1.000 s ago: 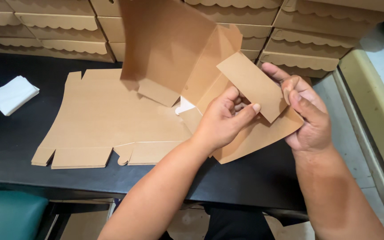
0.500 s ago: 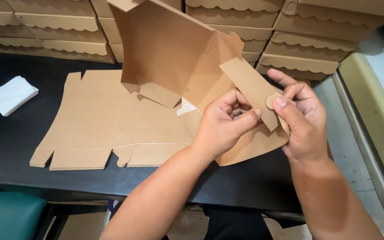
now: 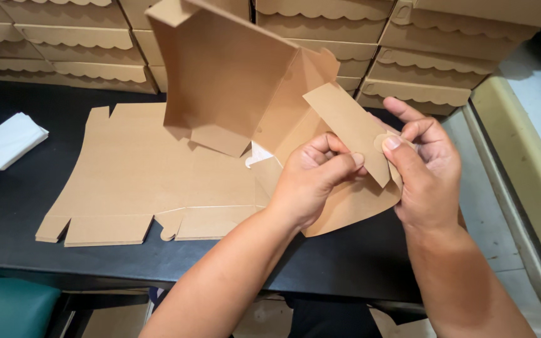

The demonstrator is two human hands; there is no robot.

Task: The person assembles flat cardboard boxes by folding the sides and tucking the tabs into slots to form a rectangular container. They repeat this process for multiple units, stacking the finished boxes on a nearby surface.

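R thumb (image 3: 394, 145) now presses the round tab (image 3: 380, 143) on the narrow flap (image 3: 349, 128), other R fingers behind it; a sec ago the right hand (image 3: 424, 172) lay flatter under the flap. Left hand (image 3: 314, 181) fingers curl together, pinched on the flap's lower edge, same as before. Both grip the half-folded brown box blank (image 3: 233, 87), held up over the black table (image 3: 358, 263), tipped higher vs. earlier. Flat blanks (image 3: 133, 181) lie beneath, white cloth (image 3: 7, 141) far left, stacked boxes (image 3: 421, 37) behind.

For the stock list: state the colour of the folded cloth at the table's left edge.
White, plain; the folded cloth shows best in the head view.
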